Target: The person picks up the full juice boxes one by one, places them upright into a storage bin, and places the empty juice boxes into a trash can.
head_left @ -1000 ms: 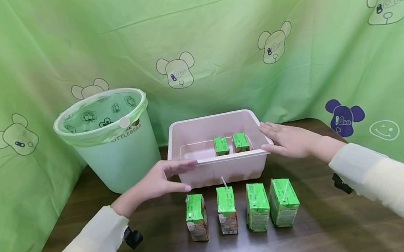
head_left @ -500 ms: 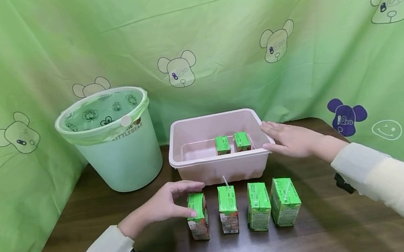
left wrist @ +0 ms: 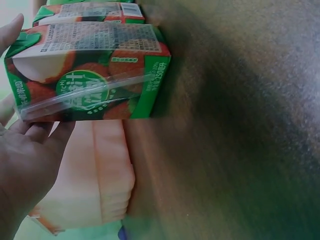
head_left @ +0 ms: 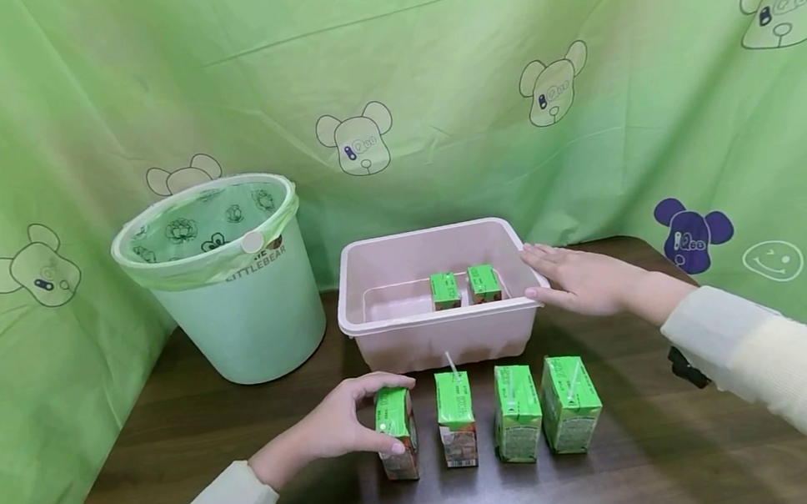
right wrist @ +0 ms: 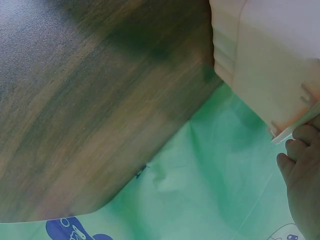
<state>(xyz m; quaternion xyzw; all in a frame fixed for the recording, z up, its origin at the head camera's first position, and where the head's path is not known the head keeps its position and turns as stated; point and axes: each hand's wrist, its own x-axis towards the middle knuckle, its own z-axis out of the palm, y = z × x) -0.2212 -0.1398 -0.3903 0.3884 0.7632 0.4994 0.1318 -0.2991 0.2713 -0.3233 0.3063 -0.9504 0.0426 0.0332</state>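
Note:
My left hand [head_left: 333, 420] is curved round the leftmost juice box [head_left: 395, 425], thumb at its near face and fingers behind. The box stands upright on the table; in the left wrist view, strawberry pictures and a wrapped straw show on its side. To its right stand another strawberry-coloured juice box [head_left: 457, 418], with a straw sticking up, and two greener juice boxes [head_left: 517, 414] [head_left: 570, 404]. Flat and fingers straight, my right hand [head_left: 588, 280] rests against the right rim of a pink plastic bin [head_left: 444, 339]. Inside it are two juice boxes [head_left: 444, 291] [head_left: 485, 283].
A pale green trash can [head_left: 246, 322] lined with a printed bag stands behind on the left. A green curtain [head_left: 422, 31] with bear drawings hangs round the dark wooden table [head_left: 480, 503]. The table's far right corner shows in the right wrist view.
My left hand has come down from the bin's front left rim, moving nearer and round the leftmost juice box. The right hand stays on the bin's rim.

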